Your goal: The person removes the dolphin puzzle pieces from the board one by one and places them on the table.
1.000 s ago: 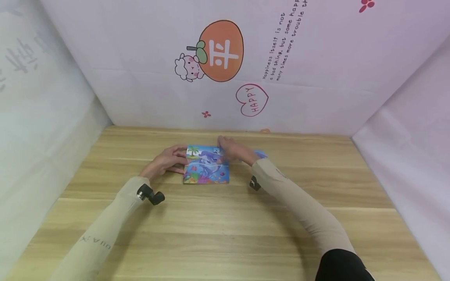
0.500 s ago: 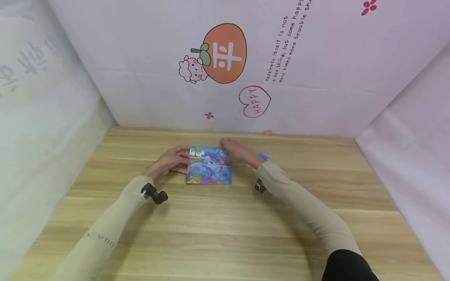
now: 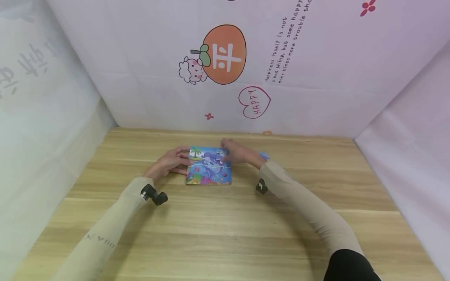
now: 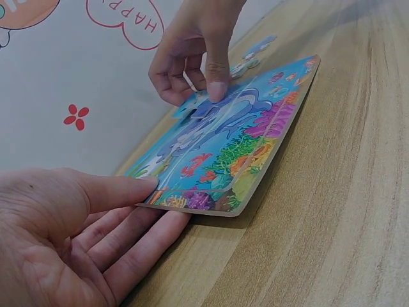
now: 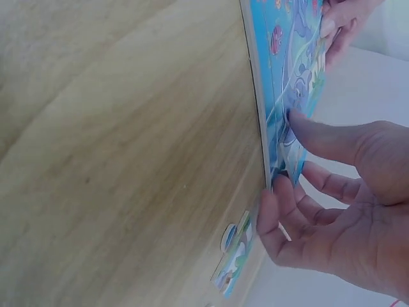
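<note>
A square dolphin jigsaw puzzle point(image 3: 207, 175) with a sea picture lies on the wooden table before me, its near edge slightly raised in the left wrist view. My left hand point(image 3: 172, 160) holds it by the left side, thumb on top and fingers beneath the edge. At the far right corner my right hand point(image 3: 236, 151) pinches a blue puzzle piece point(image 5: 292, 160), thumb over the picture and fingers behind. This piece stands tilted against the board there; its full outline is partly covered by the hand.
Loose puzzle pieces point(image 5: 234, 254) lie on the table point(image 3: 218, 226) beyond the right hand, mostly hidden by the forearm in the head view. Behind the table's far edge rises a white printed cloth point(image 3: 158, 101), with more cloth at both sides.
The head view has shifted slightly. My right hand has made only a small move at the far right corner, showing a little more of the dolphin picture. The left hand keeps its hold.
</note>
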A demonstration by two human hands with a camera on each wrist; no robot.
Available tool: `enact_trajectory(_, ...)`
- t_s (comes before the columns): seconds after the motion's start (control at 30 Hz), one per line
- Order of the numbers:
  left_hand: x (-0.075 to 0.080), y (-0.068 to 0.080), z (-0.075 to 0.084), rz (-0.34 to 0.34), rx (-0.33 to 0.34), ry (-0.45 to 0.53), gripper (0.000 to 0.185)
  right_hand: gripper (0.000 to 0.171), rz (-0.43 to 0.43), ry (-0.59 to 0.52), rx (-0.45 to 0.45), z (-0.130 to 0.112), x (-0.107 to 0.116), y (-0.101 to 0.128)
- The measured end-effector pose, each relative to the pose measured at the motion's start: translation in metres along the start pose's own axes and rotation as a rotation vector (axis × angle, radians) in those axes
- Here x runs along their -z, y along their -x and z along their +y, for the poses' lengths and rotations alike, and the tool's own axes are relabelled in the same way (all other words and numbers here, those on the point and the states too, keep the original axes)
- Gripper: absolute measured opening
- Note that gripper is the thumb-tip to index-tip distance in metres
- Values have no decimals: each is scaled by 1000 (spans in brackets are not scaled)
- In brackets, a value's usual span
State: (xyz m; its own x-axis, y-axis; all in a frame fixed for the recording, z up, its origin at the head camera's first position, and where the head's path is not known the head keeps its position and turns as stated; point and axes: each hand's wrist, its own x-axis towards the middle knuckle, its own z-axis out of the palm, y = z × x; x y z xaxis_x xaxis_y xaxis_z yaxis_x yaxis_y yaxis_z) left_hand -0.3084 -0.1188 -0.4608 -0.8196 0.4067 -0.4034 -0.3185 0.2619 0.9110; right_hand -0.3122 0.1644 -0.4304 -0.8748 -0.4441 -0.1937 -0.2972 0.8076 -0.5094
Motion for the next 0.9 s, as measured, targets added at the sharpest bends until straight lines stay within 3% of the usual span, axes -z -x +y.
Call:
enact_trajectory(0.2,2,-2,-1,-9,-12,7,75,23,60,-94,46,10,3,-5)
enact_trajectory(0.37,3,-2,-3,-25,-26,15,74,16,71,-218,6,12,4,-4)
enact_trajectory(0.67,3,-1,-3,-17,-37,8,74,20,65,-516,-38,11,6,1)
enact_trajectory(0.9,2,0,-5,-16,-35,2,74,24,79,-598,-33,11,5,9)
